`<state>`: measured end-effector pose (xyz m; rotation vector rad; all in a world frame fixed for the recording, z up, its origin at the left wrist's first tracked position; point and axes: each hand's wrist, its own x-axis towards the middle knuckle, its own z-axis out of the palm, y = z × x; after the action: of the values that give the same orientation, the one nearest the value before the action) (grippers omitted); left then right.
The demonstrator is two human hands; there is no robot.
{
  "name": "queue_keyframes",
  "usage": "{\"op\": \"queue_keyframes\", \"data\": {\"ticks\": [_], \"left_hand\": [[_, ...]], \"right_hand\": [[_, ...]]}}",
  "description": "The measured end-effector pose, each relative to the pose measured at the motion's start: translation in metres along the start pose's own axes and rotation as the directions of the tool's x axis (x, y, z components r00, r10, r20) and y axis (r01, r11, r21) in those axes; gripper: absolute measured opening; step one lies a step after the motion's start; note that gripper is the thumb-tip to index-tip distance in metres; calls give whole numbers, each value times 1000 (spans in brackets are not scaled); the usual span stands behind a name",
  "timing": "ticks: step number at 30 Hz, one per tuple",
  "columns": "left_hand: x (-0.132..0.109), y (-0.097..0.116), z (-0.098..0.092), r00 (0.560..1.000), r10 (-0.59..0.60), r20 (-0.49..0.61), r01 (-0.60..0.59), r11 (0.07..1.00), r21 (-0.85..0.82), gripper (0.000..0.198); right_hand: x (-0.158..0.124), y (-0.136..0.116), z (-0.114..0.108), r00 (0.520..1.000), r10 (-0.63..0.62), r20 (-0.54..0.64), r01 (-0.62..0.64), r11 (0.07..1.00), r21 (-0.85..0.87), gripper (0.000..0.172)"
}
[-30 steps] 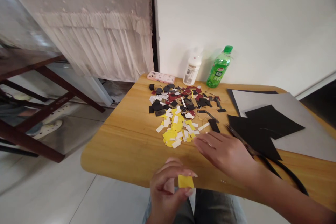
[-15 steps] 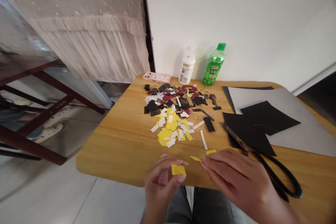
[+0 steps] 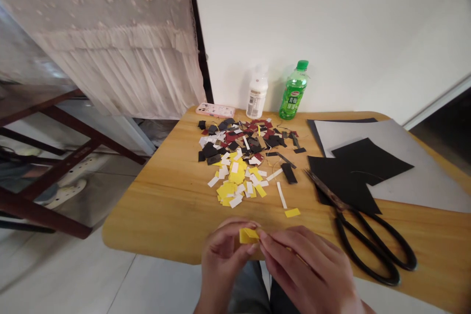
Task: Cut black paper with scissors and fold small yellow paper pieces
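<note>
Both of my hands meet at the near edge of the wooden table (image 3: 162, 206). My left hand (image 3: 224, 255) pinches small yellow paper pieces (image 3: 248, 234) between thumb and fingers. My right hand (image 3: 305, 267) is closed with its fingertips touching the same yellow pieces from the right. One loose yellow piece (image 3: 292, 213) lies on the table just beyond my hands. Farther out lies a pile of cut paper scraps (image 3: 241, 157) in yellow, white, black and red.
Large black scissors (image 3: 368, 233) lie to the right, blades on black paper sheets (image 3: 360, 169) over a grey sheet (image 3: 423, 176). A white bottle (image 3: 256, 94), a green bottle (image 3: 293, 91) and a pink phone (image 3: 215, 110) stand at the far edge by the wall.
My right hand has drawn back from the scrap pile to my left hand, bringing a yellow piece against the one held there. A yellow piece and a white strip now lie loose nearer me.
</note>
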<state>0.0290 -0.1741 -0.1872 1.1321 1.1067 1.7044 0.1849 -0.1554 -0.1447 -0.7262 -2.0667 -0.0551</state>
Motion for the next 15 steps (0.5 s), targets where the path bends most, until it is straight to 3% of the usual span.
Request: {"op": "queue_keyframes", "data": {"ticks": [10,15], "left_hand": [[2,3,-1,997,-76,28,75,997,31,18],[-2,1,0,999,-38,1,38,998,40,17]], "right_hand": [[-1,2,-4,995,-44,88,42,999,24,17],[9,0,-9,992,-57,116,56,998,11,19]]}}
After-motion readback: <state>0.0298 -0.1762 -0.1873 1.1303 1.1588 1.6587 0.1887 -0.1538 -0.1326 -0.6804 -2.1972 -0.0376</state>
